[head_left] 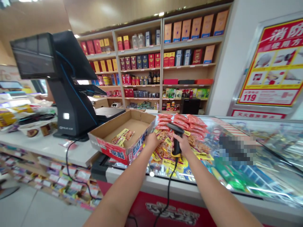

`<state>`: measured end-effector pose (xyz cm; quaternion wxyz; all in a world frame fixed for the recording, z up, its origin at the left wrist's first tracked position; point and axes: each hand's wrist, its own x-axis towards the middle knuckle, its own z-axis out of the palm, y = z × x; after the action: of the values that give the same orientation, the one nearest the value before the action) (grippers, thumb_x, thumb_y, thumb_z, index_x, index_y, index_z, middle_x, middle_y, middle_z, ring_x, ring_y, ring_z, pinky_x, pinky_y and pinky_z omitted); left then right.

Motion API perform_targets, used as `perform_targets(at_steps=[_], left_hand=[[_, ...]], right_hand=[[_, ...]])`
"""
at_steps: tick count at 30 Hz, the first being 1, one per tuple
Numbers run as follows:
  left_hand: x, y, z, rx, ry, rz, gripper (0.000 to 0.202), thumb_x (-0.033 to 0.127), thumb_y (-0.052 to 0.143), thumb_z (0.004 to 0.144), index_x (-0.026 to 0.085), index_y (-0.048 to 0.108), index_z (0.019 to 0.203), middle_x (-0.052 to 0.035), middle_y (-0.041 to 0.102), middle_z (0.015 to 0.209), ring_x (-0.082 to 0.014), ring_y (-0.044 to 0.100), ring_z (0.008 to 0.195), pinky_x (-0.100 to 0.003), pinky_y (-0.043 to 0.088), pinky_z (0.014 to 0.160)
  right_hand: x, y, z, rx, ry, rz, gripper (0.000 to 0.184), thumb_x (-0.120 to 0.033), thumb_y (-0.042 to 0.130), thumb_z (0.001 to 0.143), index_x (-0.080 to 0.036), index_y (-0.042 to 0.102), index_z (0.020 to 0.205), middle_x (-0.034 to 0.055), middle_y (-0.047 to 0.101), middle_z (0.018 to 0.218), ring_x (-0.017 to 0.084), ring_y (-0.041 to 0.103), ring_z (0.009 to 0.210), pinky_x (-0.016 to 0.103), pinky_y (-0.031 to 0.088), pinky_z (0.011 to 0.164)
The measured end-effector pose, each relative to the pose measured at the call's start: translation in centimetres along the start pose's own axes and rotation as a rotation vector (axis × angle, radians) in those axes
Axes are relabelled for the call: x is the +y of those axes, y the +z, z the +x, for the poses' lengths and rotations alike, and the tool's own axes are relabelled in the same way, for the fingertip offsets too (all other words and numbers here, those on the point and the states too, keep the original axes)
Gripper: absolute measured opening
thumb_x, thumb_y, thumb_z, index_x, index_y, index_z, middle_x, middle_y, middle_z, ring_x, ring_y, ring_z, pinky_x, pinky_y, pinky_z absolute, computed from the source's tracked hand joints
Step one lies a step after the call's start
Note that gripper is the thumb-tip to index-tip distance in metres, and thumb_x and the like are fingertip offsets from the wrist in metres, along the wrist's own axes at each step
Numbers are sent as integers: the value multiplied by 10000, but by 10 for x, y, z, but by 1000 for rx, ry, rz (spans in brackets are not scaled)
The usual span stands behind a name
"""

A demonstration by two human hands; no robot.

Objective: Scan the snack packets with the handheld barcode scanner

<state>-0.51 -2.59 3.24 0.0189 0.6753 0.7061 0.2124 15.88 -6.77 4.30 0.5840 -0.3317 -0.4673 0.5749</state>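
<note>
My right hand (181, 144) is wrapped around the handle of a black and yellow barcode scanner (176, 148), its head over a pile of snacks and its cord hanging down the counter front. Beside the box's right wall, my left hand (152, 141) is closed at the edge of a yellow snack packet (162, 135); its fingertips are partly hidden. More yellow snack packets (174, 161) spread across the glass top below both hands. Behind them lie stacked red-orange packets (189, 121). An open cardboard box (106, 146) holds a few yellow packets (123, 137).
A dark point-of-sale terminal (73, 104) stands left of the box on a white counter (80, 154). The glass freezer top (213, 179) extends right, with a blurred-out item (236, 149) on it. Shelves of boxed goods (142, 61) line the back wall.
</note>
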Motion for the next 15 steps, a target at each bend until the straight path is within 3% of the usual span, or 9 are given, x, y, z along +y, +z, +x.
perform_targets(at_steps=[5, 9, 15], left_hand=[[-7, 6, 4, -36, -34, -123, 316, 405, 744, 649, 176, 654, 848, -79, 709, 878, -222, 639, 795, -264, 423, 647], [-9, 7, 6, -33, 8, -210, 179, 317, 699, 701, 171, 596, 707, -39, 665, 751, -180, 594, 705, -250, 382, 613], [-19, 3, 9, 244, 115, -489, 79, 159, 571, 784, 194, 501, 797, 11, 603, 725, -140, 562, 707, -240, 398, 680]], right_hand=[[5, -3, 1, 20, 33, 13, 313, -428, 710, 675, -168, 557, 590, -16, 541, 412, 124, 503, 327, 238, 425, 312], [7, -4, 2, -5, 5, -15, 320, -437, 691, 693, -162, 570, 582, 1, 553, 410, 137, 514, 324, 250, 431, 309], [7, -7, 2, -5, -2, -51, 348, -454, 695, 695, -147, 590, 571, 10, 562, 409, 135, 534, 333, 234, 433, 329]])
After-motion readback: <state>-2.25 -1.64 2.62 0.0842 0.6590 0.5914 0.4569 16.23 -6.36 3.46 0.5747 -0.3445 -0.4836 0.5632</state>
